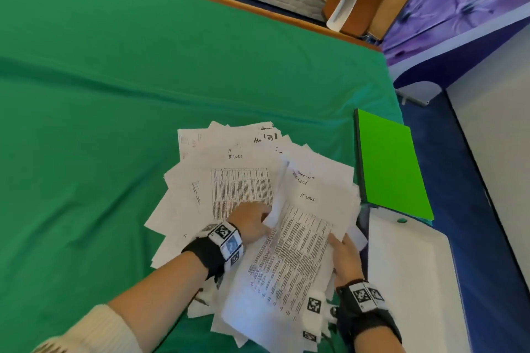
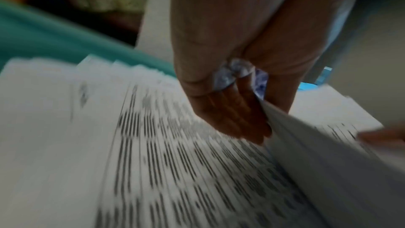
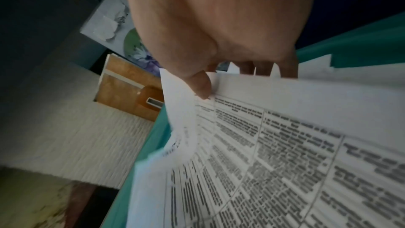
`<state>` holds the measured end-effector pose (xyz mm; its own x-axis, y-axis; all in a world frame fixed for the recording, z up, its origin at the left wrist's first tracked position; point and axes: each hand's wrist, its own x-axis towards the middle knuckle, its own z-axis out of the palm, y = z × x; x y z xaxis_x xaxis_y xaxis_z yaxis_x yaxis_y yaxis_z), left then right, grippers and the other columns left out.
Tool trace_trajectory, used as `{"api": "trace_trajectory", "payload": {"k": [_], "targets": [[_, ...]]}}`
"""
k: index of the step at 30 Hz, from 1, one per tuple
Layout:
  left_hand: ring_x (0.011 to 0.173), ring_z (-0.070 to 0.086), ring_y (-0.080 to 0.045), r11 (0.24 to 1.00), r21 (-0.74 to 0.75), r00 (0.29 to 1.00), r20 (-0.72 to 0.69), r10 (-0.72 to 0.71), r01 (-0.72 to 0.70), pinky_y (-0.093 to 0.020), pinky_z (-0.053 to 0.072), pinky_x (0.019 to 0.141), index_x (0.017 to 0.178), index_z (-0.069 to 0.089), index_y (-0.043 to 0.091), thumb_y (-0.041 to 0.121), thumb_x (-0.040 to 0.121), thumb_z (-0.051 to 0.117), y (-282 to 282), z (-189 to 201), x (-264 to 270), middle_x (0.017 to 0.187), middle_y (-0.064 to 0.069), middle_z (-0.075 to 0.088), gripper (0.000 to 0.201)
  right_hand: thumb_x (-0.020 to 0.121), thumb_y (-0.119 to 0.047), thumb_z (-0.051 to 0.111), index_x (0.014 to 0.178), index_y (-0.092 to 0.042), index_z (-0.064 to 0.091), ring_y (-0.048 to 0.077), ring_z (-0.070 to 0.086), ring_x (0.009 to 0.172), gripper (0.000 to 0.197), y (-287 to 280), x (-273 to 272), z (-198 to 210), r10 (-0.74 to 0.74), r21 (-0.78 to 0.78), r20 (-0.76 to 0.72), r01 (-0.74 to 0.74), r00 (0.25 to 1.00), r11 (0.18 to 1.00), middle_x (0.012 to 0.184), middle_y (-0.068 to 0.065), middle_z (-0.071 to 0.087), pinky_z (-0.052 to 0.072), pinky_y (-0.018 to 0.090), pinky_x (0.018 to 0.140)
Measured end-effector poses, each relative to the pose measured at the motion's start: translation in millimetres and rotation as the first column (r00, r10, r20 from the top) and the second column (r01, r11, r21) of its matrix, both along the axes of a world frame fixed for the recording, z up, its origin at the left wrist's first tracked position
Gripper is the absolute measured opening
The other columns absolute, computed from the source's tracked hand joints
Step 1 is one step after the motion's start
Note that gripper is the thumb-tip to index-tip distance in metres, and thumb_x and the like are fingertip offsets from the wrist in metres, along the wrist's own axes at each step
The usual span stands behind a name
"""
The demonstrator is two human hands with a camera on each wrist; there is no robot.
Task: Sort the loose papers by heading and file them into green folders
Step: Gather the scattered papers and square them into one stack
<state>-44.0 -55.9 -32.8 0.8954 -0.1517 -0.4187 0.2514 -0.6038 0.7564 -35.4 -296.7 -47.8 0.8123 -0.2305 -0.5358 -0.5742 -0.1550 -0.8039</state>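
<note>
A fan of loose printed papers lies on the green cloth, one headed "IT LOGS". Above its right part I hold up a sheet, also headed "IT LOGS". My left hand pinches its curled left edge. My right hand holds its right edge. In the left wrist view, my left hand has its fingers under the raised sheet. In the right wrist view, my right hand has the thumb on top of the sheet and the fingers beneath. A bright green folder lies shut to the right of the pile.
The green cloth covers the table, bare to the left and behind the papers. A flat white panel lies at the table's right edge, just in front of the folder. Beyond the right edge the floor is blue.
</note>
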Motion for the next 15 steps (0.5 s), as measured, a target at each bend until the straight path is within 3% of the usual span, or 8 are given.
{"api": "trace_trajectory", "payload": {"k": [2, 4, 7, 8, 9, 11, 15], "targets": [[0.094, 0.062, -0.019, 0.998, -0.037, 0.994, 0.093, -0.048, 0.052, -0.023, 0.045, 0.077, 0.115, 0.065, 0.012, 0.016, 0.095, 0.061, 5.8, 16.3, -1.9, 0.105, 0.001, 0.065, 0.021, 0.1, -0.02, 0.049, 0.11, -0.025, 0.058, 0.028, 0.061, 0.105, 0.014, 0.8, 5.4, 2.6, -0.01, -0.042, 0.058, 0.012, 0.998, 0.999, 0.117, 0.008, 0.066, 0.049, 0.047, 0.095], [0.093, 0.062, -0.015, 0.988, -0.149, 0.986, 0.169, -0.003, 0.029, -0.026, 0.048, 0.082, 0.12, 0.062, 0.014, 0.017, 0.099, 0.056, 17.8, 34.7, -1.7, 0.108, 0.004, 0.065, 0.022, 0.096, -0.03, 0.058, 0.114, -0.028, 0.06, 0.026, 0.062, 0.11, 0.018, 5.5, 8.4, 15.4, -0.032, 0.007, 0.135, 0.031, 0.99, 0.999, 0.123, 0.005, 0.065, 0.045, 0.051, 0.102], [0.095, 0.064, 0.002, 0.93, -0.364, 0.957, 0.252, 0.144, -0.044, -0.015, 0.051, 0.084, 0.11, 0.06, 0.025, 0.017, 0.1, 0.054, 39.5, 63.3, -1.1, 0.107, 0.012, 0.067, 0.014, 0.082, -0.041, 0.074, 0.143, -0.03, 0.041, 0.018, 0.05, 0.128, 0.07, 14.9, 13.8, 38.3, -0.099, 0.157, 0.234, 0.062, 0.967, 0.986, 0.141, -0.003, 0.051, 0.039, 0.047, 0.108], [0.097, 0.065, 0.001, 0.896, -0.44, 0.949, 0.252, 0.189, -0.062, -0.017, 0.052, 0.086, 0.109, 0.06, 0.023, 0.016, 0.1, 0.054, 44.6, 71.6, -0.7, 0.106, 0.009, 0.068, 0.013, 0.081, -0.039, 0.074, 0.147, -0.028, 0.034, 0.018, 0.046, 0.132, 0.078, 18.3, 16.6, 47.0, -0.105, 0.21, 0.259, 0.05, 0.96, 0.976, 0.145, -0.002, 0.046, 0.038, 0.045, 0.108], [0.101, 0.066, -0.008, 0.856, -0.509, 0.944, 0.234, 0.234, -0.086, -0.024, 0.053, 0.089, 0.111, 0.061, 0.017, 0.015, 0.099, 0.055, 49.0, 76.7, -0.5, 0.108, 0.002, 0.07, 0.014, 0.082, -0.033, 0.073, 0.147, -0.023, 0.035, 0.018, 0.048, 0.13, 0.076, 24.2, 17.2, 59.0, -0.093, 0.283, 0.272, 0.012, 0.958, 0.959, 0.145, 0.0, 0.048, 0.042, 0.042, 0.105], [0.106, 0.066, -0.021, 0.788, -0.604, 0.934, 0.2, 0.295, -0.12, -0.035, 0.054, 0.093, 0.118, 0.06, 0.01, 0.01, 0.096, 0.06, 54.6, 82.8, -0.4, 0.114, -0.006, 0.07, 0.022, 0.082, -0.021, 0.069, 0.134, -0.016, 0.05, 0.019, 0.061, 0.118, 0.055, 38.3, 16.2, 83.0, -0.059, 0.372, 0.319, -0.067, 0.946, 0.926, 0.129, 0.002, 0.063, 0.053, 0.035, 0.092], [0.106, 0.068, -0.015, 0.772, -0.614, 0.898, 0.232, 0.374, -0.163, -0.032, 0.056, 0.089, 0.124, 0.06, 0.011, 0.01, 0.088, 0.069, 54.5, 90.4, -1.0, 0.117, -0.002, 0.07, 0.038, 0.087, -0.01, 0.065, 0.111, -0.017, 0.065, 0.015, 0.069, 0.1, 0.025, 67.7, 11.0, 121.3, 0.03, 0.244, 0.487, -0.169, 0.873, 0.955, 0.106, -0.003, 0.074, 0.058, 0.029, 0.082]]}}
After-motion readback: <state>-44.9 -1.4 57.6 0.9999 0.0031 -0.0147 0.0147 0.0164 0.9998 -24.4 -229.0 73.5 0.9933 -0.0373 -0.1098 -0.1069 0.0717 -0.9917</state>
